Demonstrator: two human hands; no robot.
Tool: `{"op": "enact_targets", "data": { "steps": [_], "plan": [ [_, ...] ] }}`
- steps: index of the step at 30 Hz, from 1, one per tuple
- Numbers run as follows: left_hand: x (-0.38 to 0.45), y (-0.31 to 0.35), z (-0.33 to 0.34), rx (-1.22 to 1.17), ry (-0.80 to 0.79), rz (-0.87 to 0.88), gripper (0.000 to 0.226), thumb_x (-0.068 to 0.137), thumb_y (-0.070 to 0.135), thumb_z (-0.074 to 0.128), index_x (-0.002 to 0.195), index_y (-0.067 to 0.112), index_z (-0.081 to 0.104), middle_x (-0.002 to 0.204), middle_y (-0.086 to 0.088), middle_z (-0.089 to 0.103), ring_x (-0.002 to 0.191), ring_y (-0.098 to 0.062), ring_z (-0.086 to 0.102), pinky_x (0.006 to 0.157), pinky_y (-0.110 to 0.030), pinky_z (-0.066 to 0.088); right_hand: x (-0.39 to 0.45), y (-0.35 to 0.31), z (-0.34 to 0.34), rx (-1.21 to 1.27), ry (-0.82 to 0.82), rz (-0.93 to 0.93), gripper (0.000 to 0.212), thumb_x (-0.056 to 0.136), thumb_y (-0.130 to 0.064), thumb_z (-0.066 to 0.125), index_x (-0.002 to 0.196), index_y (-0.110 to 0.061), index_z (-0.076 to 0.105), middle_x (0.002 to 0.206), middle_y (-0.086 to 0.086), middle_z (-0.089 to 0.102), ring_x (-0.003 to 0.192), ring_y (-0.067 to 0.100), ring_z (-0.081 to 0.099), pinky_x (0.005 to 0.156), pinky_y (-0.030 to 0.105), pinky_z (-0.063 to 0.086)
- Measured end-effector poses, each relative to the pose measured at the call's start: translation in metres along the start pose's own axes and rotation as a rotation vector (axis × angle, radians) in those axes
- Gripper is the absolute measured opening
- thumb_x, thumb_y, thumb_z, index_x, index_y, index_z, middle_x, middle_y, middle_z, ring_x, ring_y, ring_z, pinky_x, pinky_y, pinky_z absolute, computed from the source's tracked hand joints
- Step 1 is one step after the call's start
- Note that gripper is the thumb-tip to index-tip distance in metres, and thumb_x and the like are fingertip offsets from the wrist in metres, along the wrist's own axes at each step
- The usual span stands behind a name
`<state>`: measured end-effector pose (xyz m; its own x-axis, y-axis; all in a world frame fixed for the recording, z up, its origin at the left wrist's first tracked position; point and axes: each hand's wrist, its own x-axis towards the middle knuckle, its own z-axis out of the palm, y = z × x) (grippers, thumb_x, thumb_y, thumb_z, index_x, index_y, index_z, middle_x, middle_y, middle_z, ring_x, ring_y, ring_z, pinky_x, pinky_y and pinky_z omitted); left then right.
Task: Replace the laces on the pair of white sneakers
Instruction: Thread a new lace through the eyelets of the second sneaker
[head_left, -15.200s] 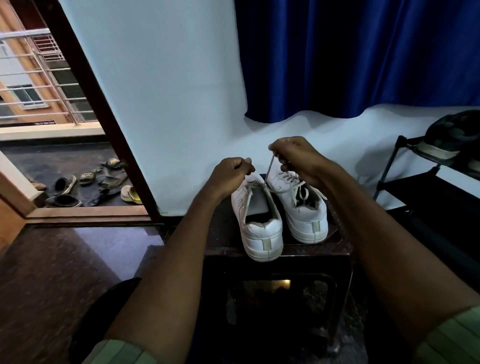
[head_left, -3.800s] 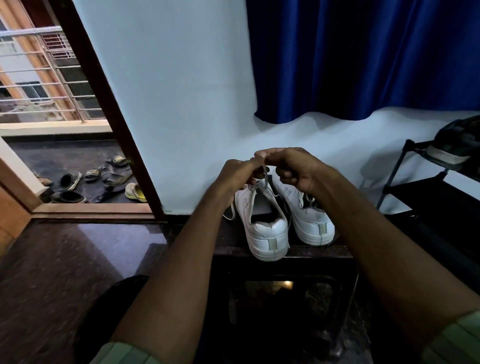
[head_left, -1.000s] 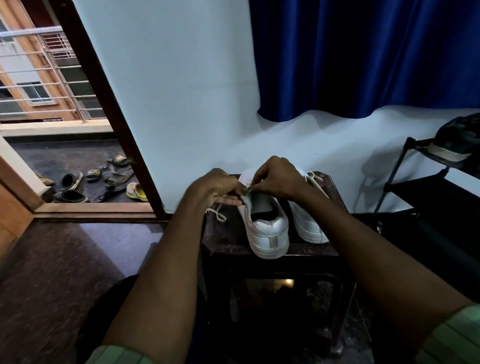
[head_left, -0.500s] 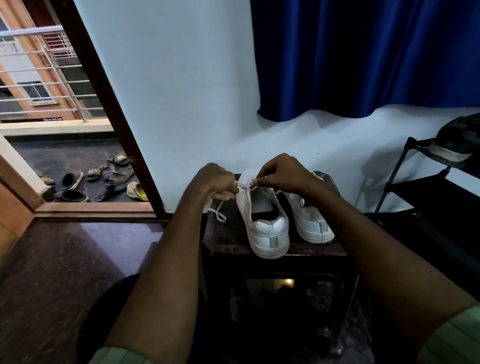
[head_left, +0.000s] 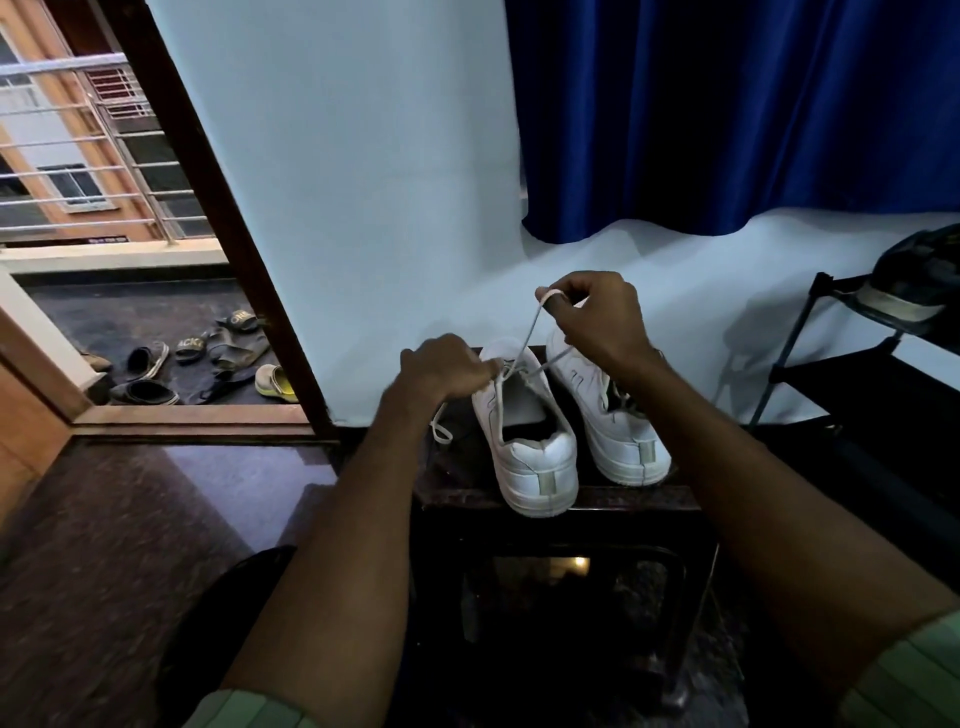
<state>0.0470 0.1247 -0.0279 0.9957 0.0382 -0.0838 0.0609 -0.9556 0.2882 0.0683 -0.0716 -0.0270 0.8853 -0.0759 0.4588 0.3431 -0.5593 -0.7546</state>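
Fingers on your right hand (head_left: 592, 317) pinch the lace (head_left: 527, 338) up taut while your left hand (head_left: 441, 366) grips its other end low, probably snugging it through the left sneaker (head_left: 524, 441) on the worktop (head_left: 613, 499).

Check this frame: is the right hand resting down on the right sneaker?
No, the right hand is raised above both sneakers, pulling a lace up from the left sneaker.
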Motion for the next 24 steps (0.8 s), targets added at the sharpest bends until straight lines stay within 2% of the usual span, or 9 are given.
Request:
{"op": "enact_targets", "data": {
  "steps": [4, 7, 9, 12, 15, 18, 20, 22, 24],
  "plan": [
    [-0.002, 0.007, -0.007, -0.695, 0.318, 0.099, 0.060, 0.102, 0.057, 0.051, 0.057, 0.016, 0.055, 0.066, -0.005, 0.061, 0.074, -0.029, 0.060, 0.078, -0.038, 0.047, -0.007, -0.009, 0.001, 0.066, -0.081, 0.080, 0.061, 0.087, -0.064, 0.071, 0.073, -0.005, 0.075, 0.065, 0.005, 0.073, 0.045, 0.012, 0.062, 0.048, 0.025, 0.050],
    [-0.004, 0.011, -0.012, -1.174, 0.303, 0.081, 0.060, 0.108, 0.051, 0.044, 0.066, 0.012, 0.061, 0.064, -0.009, 0.066, 0.061, -0.018, 0.060, 0.075, -0.034, 0.051, -0.010, -0.007, 0.008, -0.069, -0.203, 0.060, 0.065, 0.083, -0.068, 0.071, 0.069, -0.005, 0.076, 0.059, 0.004, 0.072, 0.054, 0.022, 0.069, 0.058, 0.035, 0.056],
    [0.001, 0.010, -0.011, -1.065, 0.287, 0.075, 0.053, 0.107, 0.052, 0.045, 0.072, 0.013, 0.052, 0.063, -0.004, 0.055, 0.059, -0.020, 0.057, 0.071, -0.033, 0.050, -0.010, -0.005, 0.012, -0.128, -0.236, 0.041, 0.051, 0.083, -0.056, 0.078, 0.065, -0.008, 0.076, 0.056, 0.006, 0.070, 0.058, 0.025, 0.069, 0.066, 0.038, 0.058],
    [0.012, -0.005, -0.001, -0.396, 0.264, 0.061, 0.042, 0.096, 0.057, 0.061, 0.088, 0.017, 0.063, 0.084, 0.001, 0.061, 0.086, -0.024, 0.063, 0.075, -0.031, 0.048, -0.010, -0.004, 0.015, -0.111, -0.266, -0.003, 0.025, 0.083, -0.034, 0.084, 0.069, -0.014, 0.077, 0.056, 0.001, 0.070, 0.056, 0.015, 0.070, 0.072, 0.040, 0.061],
    [0.006, -0.005, 0.001, -0.188, -0.006, 0.047, 0.048, 0.092, 0.057, 0.066, 0.071, 0.014, 0.068, 0.063, 0.000, 0.056, 0.063, -0.022, 0.062, 0.058, -0.026, 0.041, -0.011, -0.006, 0.018, -0.079, -0.237, -0.017, 0.027, 0.085, -0.037, 0.082, 0.069, -0.016, 0.076, 0.055, -0.001, 0.069, 0.053, 0.011, 0.068, 0.069, 0.036, 0.060],
    [0.005, -0.001, 0.001, -0.427, 0.092, 0.046, 0.058, 0.094, 0.051, 0.066, 0.054, 0.012, 0.049, 0.054, -0.001, 0.047, 0.051, -0.017, 0.044, 0.056, -0.030, 0.034, -0.009, -0.004, 0.020, -0.173, -0.178, 0.011, 0.054, 0.084, -0.058, 0.075, 0.061, -0.010, 0.070, 0.049, 0.001, 0.061, 0.051, 0.014, 0.058, 0.060, 0.029, 0.048],
    [0.004, 0.002, 0.001, -0.676, 0.242, 0.056, 0.055, 0.093, 0.048, 0.064, 0.058, 0.007, 0.058, 0.060, 0.000, 0.060, 0.060, -0.018, 0.053, 0.065, -0.034, 0.044, -0.009, -0.004, 0.018, -0.235, -0.202, 0.048, 0.064, 0.084, -0.066, 0.071, 0.063, -0.005, 0.069, 0.051, 0.009, 0.060, 0.051, 0.019, 0.058, 0.059, 0.030, 0.048],
    [0.003, 0.005, -0.004, -0.950, 0.245, 0.037, 0.046, 0.097, 0.043, 0.061, 0.067, 0.010, 0.071, 0.069, 0.001, 0.073, 0.069, -0.018, 0.065, 0.074, -0.037, 0.053, -0.009, -0.003, 0.015, -0.266, -0.322, 0.074, 0.050, 0.084, -0.056, 0.075, 0.071, -0.008, 0.075, 0.052, 0.004, 0.064, 0.051, 0.017, 0.063, 0.061, 0.032, 0.054],
    [0.001, 0.007, -0.009, -1.208, 0.169, 0.006, 0.043, 0.102, 0.038, 0.059, 0.071, 0.009, 0.063, 0.060, -0.001, 0.066, 0.059, -0.019, 0.064, 0.070, -0.035, 0.055, -0.010, -0.003, 0.013, -0.264, -0.468, 0.088, 0.034, 0.083, -0.045, 0.078, 0.078, -0.011, 0.077, 0.059, 0.003, 0.070, 0.050, 0.018, 0.067, 0.056, 0.030, 0.055]
  ]
}}
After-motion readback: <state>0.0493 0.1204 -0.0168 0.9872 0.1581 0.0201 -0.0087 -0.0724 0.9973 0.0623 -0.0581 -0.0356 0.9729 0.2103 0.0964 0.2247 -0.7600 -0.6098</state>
